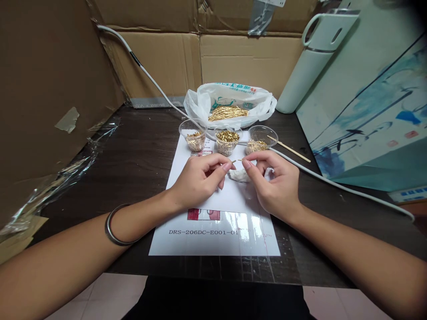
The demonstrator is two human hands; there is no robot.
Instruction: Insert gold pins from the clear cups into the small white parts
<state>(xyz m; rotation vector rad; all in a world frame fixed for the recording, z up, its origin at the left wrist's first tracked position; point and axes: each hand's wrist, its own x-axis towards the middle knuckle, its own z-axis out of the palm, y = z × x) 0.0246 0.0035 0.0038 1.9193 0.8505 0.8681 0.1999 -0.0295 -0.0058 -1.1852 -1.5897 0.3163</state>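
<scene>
Between thumb and forefinger, my left hand pinches a small gold metal pin. My right hand pinches another tiny gold pin, its tip close to the first one; a narrow gap seems to lie between them. Just beyond my hands stand three clear plastic cups: the left cup and the right cup hold fine gold pieces, and the middle cup is full of short gold tubes. Under my hands lies a crumpled white tissue on a printed white sheet.
Behind the cups is a white plastic bag with long gold pins. A white cable crosses the dark table. A wooden stick leans from the right cup. A white bottle stands before cardboard walls.
</scene>
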